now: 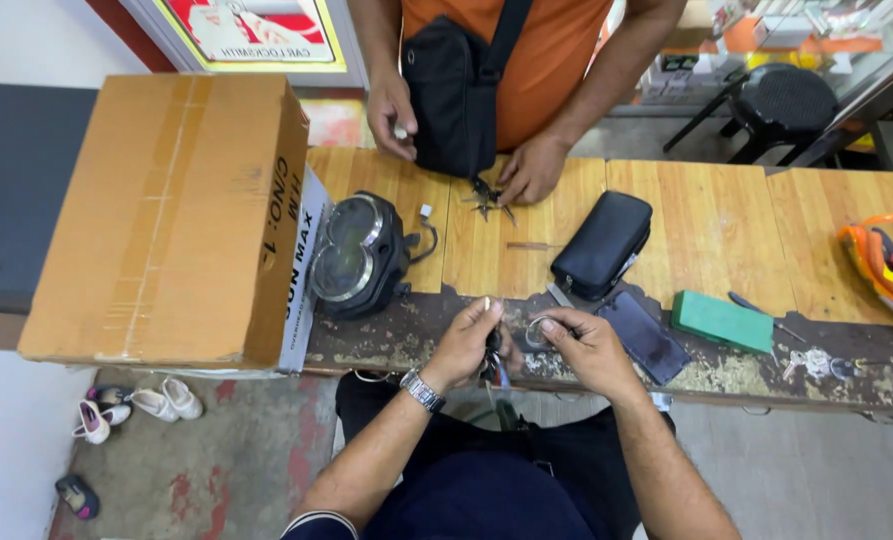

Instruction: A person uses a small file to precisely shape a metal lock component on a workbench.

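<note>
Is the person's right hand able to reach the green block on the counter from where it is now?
Probably yes. The right hand holds a metal ring near the counter edge, and the green block lies further to its side. Only a dark phone lies flat between them, so the hand may pass over it.

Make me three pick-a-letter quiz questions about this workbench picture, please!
1. Where is the big cardboard box? A left end of the bench B floor C chair
2. What colour is the block near the phone? A red B green C white
3. What is the left hand doing? A lying flat B pinching a key C waving

A: the box sits at the bench's left end.
B: the block is green.
B: its fingers close on the dark key, beside the right hand.
</note>
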